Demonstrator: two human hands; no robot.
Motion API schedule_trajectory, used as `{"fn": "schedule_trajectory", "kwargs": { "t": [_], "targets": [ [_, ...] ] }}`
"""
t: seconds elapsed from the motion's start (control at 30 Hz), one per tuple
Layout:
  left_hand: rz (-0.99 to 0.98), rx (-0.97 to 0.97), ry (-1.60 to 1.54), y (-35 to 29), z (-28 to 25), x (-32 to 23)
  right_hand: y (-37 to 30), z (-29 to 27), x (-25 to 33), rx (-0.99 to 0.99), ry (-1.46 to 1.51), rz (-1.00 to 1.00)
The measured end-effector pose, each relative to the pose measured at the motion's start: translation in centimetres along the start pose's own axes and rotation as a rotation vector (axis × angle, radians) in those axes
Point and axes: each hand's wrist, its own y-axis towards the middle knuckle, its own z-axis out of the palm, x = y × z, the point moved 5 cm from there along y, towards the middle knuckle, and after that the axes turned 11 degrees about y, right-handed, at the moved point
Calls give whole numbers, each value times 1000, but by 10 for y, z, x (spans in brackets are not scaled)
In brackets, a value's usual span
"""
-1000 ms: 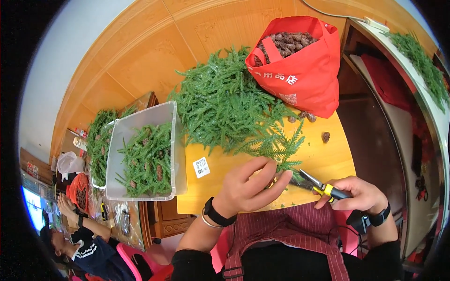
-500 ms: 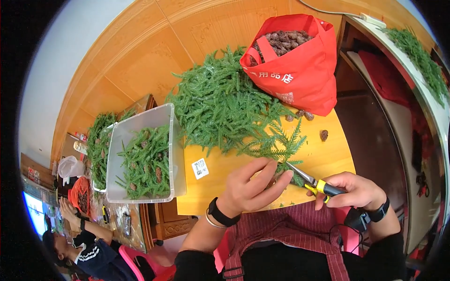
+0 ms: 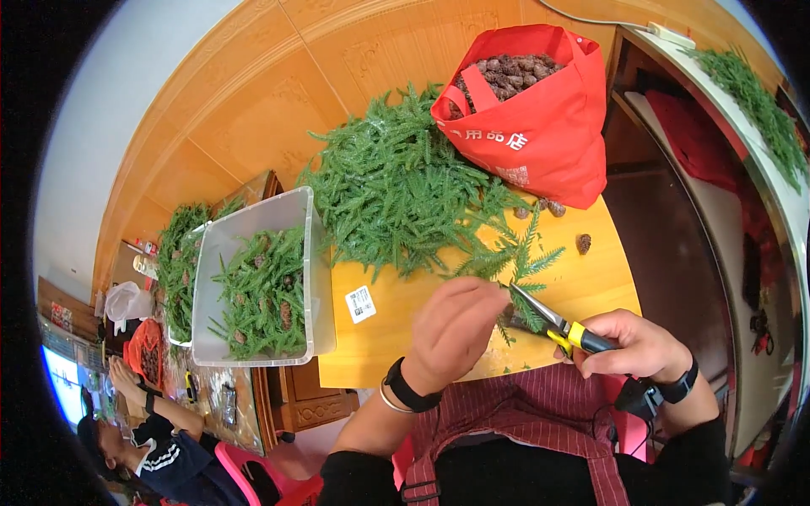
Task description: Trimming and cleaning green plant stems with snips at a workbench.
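My right hand (image 3: pixel 631 347) is wrapped round a pair of long-nose pliers (image 3: pixel 550 315) with yellow and black handles. The metal jaws point up and left, reaching the lower part of a green pine sprig (image 3: pixel 525 263). My left hand (image 3: pixel 460 325) is closed at the stem of this sprig, its back turned up, so what the fingertips pinch is mostly hidden. Something dark shows just below those fingertips, too small to tell. Behind my left hand lies a big heap of green pine sprigs (image 3: pixel 396 190) on the yellow table (image 3: pixel 388 337).
A red bag (image 3: pixel 531 139) of pine cones stands at the back right; a few loose cones (image 3: pixel 583 244) lie before it. At left is a clear plastic bin (image 3: pixel 314 291) of sprigs with cones. A co-worker (image 3: pixel 160 447) sits at another table far left.
My left hand has turned so its back faces up, and its fingers have drawn together. The sprig has shifted slightly right and swung more upright. The pliers have barely moved.
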Motion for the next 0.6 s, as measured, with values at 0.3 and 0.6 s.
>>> {"fn": "schedule_trajectory", "kwargs": {
  "t": [0.3,0.6],
  "targets": [
    [-351,-39,-145,5,3,6,-2,3,7,-152,-247,-59],
    [-783,-47,-548,-3,16,13,3,11,17,-303,-377,-120]
  ]
}}
